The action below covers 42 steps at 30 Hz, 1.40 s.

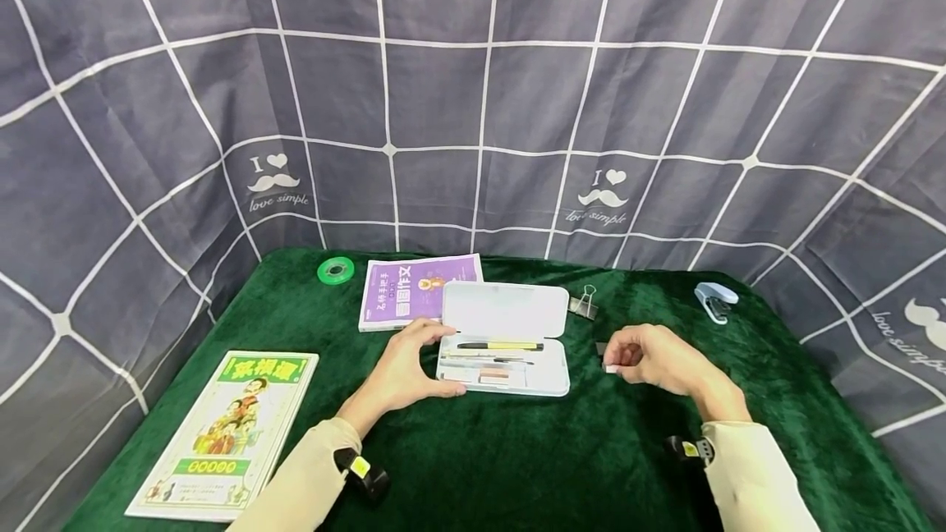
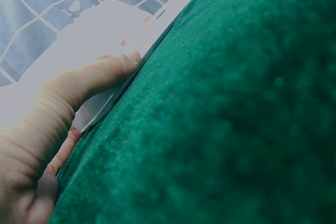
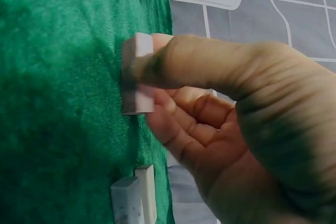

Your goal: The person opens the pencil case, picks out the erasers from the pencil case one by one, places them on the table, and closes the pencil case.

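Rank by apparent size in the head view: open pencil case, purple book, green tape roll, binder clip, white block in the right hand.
1. Open pencil case
2. Purple book, partly covered
3. Green tape roll and binder clip: too close to rank
4. White block, partly hidden

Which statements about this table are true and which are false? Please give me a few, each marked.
1. The pencil case lies open. True.
2. The person's right grip holds a pen. False: it pinches a small pale block.
3. The left grip is on the pencil case. True.
4. The purple book lies nearer the person than the pencil case. False: it lies behind, partly hidden by the lid.
5. A yellow-and-black pen lies inside the case. True.
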{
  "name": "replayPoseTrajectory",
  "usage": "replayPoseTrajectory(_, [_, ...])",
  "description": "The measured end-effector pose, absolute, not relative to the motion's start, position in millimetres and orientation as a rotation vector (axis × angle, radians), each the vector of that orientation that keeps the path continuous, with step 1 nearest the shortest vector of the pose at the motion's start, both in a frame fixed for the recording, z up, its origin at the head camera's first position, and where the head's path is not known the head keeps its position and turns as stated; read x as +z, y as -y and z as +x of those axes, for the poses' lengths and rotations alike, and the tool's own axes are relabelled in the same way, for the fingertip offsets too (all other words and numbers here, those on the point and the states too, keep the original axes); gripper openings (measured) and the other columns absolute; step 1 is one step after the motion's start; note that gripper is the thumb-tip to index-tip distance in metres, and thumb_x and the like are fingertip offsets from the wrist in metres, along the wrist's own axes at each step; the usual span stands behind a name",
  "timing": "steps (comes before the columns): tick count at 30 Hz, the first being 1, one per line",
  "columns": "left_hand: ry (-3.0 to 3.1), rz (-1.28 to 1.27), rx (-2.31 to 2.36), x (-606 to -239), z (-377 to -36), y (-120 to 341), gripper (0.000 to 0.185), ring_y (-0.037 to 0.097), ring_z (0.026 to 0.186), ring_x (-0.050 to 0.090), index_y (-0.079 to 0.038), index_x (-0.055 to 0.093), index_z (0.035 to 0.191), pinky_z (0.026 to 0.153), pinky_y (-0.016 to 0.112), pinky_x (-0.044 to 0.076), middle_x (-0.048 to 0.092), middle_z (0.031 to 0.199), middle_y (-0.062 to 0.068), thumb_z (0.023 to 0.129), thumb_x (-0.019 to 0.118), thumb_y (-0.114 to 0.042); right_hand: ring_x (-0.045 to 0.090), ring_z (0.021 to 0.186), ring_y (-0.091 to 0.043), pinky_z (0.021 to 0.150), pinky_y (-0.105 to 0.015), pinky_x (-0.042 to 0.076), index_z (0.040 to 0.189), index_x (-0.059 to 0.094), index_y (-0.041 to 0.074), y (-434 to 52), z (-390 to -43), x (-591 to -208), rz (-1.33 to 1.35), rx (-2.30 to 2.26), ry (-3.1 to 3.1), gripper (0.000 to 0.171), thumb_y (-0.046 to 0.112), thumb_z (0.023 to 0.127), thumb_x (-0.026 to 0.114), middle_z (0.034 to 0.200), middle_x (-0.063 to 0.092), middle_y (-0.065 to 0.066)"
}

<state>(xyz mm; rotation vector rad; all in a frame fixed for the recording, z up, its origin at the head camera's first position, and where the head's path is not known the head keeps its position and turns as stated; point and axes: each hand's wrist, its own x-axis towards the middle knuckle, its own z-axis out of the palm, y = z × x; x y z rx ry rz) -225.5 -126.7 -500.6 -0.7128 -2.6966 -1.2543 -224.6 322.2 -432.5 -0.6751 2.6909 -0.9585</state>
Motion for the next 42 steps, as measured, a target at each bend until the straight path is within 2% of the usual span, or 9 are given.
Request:
replayPoseTrajectory(6, [2.689,-0.732,-1.246,-500.0,-226.6,128.4,0.088,0.024,0.127,0.067,-0.018,0.071,0.147,0.111,0.050,0.058,0.065,0.143,-0.001,0.072,0.106,-0.049,0.062,0.080,-0.013,0.070,-0.025,0.056,0.092,0.076,0.011,-320.2,-225.7,-432.7,-0.705,-1.028,-2.598,0.017,-0.002,0.091,0.088,0.093,0.069,-0.005])
replayPoseTrajectory(11, [2.689,-0.718,-1.245,-500.1,-225.9,129.7,0.088,0.024,0.126,0.067,-0.019,0.071,0.146,0.111,0.050,0.058,0.065,0.142,-0.001,0.072,0.106,-0.050,0.064,0.081,-0.012,0.071,-0.025,0.057,0.093,0.077,0.012,-319.9,-226.3,-430.0,-0.739,-1.000,-2.616,0.015,0.002,0.093,0.088,0.093,0.071,-0.005])
replayPoseTrajectory(15, [2.697,-0.708,-1.254,-499.4,-224.4,130.4,0.088,0.024,0.127,0.066,-0.020,0.071,0.146,0.111,0.051,0.057,0.065,0.142,-0.002,0.072,0.106,-0.051,0.070,0.084,-0.014,0.074,-0.026,0.060,0.103,0.079,0.009,-317.6,-223.3,-422.1,-0.728,-1.044,-2.621,0.012,0.007,0.095,0.089,0.097,0.076,-0.004])
replayPoseTrajectory(20, [2.692,-0.705,-1.274,-499.8,-223.2,131.0,0.087,0.025,0.126,0.066,-0.019,0.071,0.146,0.111,0.052,0.057,0.065,0.142,-0.002,0.072,0.107,-0.049,0.076,0.093,-0.015,0.082,-0.029,0.064,0.121,0.079,0.010,-302.6,-217.8,-405.8,-0.830,-1.173,-2.697,0.026,0.004,0.097,0.087,0.106,0.080,-0.005])
replayPoseTrajectory(23, [2.686,-0.703,-1.274,-501.0,-223.2,130.8,0.088,0.025,0.126,0.066,-0.019,0.072,0.146,0.111,0.052,0.057,0.065,0.142,-0.002,0.072,0.106,-0.050,0.078,0.098,-0.017,0.088,-0.031,0.065,0.126,0.078,0.013,-285.6,-215.9,-398.5,-0.952,-1.275,-2.745,0.032,0.002,0.097,0.086,0.112,0.081,-0.002])
replayPoseTrajectory(26, [2.684,-0.705,-1.260,-502.8,-224.0,130.3,0.088,0.025,0.126,0.067,-0.019,0.072,0.146,0.110,0.052,0.057,0.065,0.142,-0.001,0.072,0.106,-0.053,0.079,0.100,-0.019,0.091,-0.032,0.065,0.128,0.078,0.010,-267.6,-214.5,-394.7,-0.995,-1.384,-2.735,0.033,0.000,0.097,0.086,0.114,0.081,-0.002])
replayPoseTrajectory(31, [2.678,-0.721,-1.247,-504.6,-226.1,130.5,0.088,0.025,0.125,0.067,-0.018,0.072,0.145,0.110,0.051,0.058,0.066,0.141,-0.001,0.072,0.105,-0.055,0.079,0.100,-0.018,0.092,-0.036,0.066,0.128,0.078,0.001,-232.8,-216.8,-396.7,-0.999,-1.419,-2.700,0.031,-0.001,0.097,0.084,0.114,0.082,-0.011])
replayPoseTrajectory(35, [2.676,-0.714,-1.259,-503.1,-226.4,130.8,0.088,0.024,0.124,0.067,-0.018,0.073,0.144,0.110,0.050,0.058,0.066,0.140,-0.002,0.071,0.107,-0.052,0.079,0.098,-0.017,0.091,-0.040,0.066,0.126,0.079,0.000,-202.6,-221.2,-406.7,-1.048,-1.375,-2.638,0.029,0.000,0.097,0.085,0.114,0.082,-0.014])
replayPoseTrajectory(42, [2.679,-0.733,-1.243,-504.0,-227.9,128.2,0.087,0.022,0.124,0.067,-0.022,0.071,0.145,0.110,0.049,0.058,0.065,0.141,-0.003,0.072,0.104,-0.056,0.076,0.095,-0.009,0.089,-0.038,0.067,0.117,0.084,0.010,-172.2,-223.5,-428.1,-1.135,-1.142,-2.582,0.018,0.004,0.100,0.083,0.106,0.083,-0.001])
